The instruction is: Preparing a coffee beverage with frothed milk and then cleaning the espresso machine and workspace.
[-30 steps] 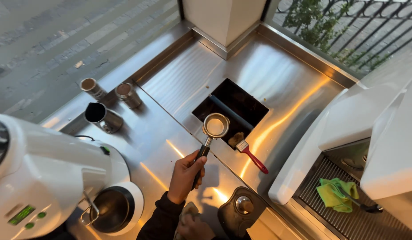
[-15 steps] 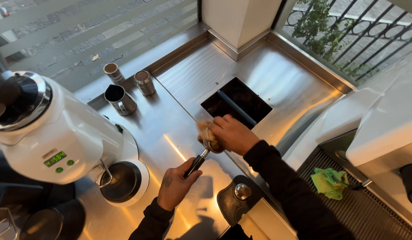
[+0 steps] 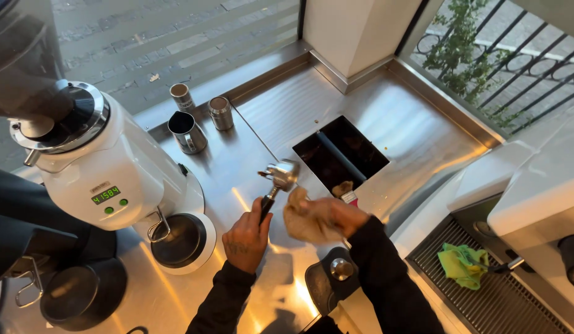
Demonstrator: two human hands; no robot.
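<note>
Head view, left hand (image 3: 247,238) gripping portafilter (image 3: 278,179), right hand (image 3: 342,216) clutching cloth (image 3: 302,219)

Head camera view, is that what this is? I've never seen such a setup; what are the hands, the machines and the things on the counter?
Yes: one camera worn on the person's head, looking down at a steel counter. The left hand grips the handle of a portafilter; the right hand holds a brown cloth beside it. Left stands a white coffee grinder. Behind are a small metal jug and two shakers. A dark knock-out opening is sunk into the counter. A green cloth lies on the drip grate, right.
</note>
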